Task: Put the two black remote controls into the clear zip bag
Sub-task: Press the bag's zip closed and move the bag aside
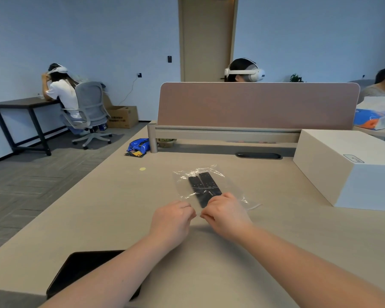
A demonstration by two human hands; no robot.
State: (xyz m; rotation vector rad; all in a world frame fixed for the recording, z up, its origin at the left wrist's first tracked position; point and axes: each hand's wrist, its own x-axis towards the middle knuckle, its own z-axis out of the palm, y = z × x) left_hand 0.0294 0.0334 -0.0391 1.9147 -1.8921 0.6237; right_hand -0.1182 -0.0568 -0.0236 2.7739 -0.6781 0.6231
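Bag [211,185]: a clear zip bag is laid flat on the desk [98,207], its far end crinkled and its near edge drawn toward the hands.
Remotes: two black remotes are seen inside the bag, side by side and touching along their length; the left remote [195,185] and the right remote [209,183] are both angled slightly, with near ends under the bag's mouth, the right one partly hidden by the right hand.
Left hand [171,221]: curled into a loose fist, thumb and fingertips pinched together at the bag's near edge; the film between them is too clear for the grip to be confirmed.
Right hand [226,215]: curled likewise, fingers closed on the near edge of the bag, just beside the left hand; the two sets of fingertips are nearly touching.
Zip strip: a pale strip is seen trailing from the bag's near right corner onto the desk; whether the mouth is sealed cannot be told.
Tablet [85,270]: a dark flat slab is lying at the near left edge of the desk, partly covered by the left forearm.
Box [351,165]: a white box is set at the right, well apart from the bag.
Divider [253,105]: a brown panel is stood along the far edge.
Wrapper [138,146]: a blue packet is lying at the far left corner, beside the divider's post.
Dot [142,168]: a small yellow dot is seen on the desk, left of the bag.
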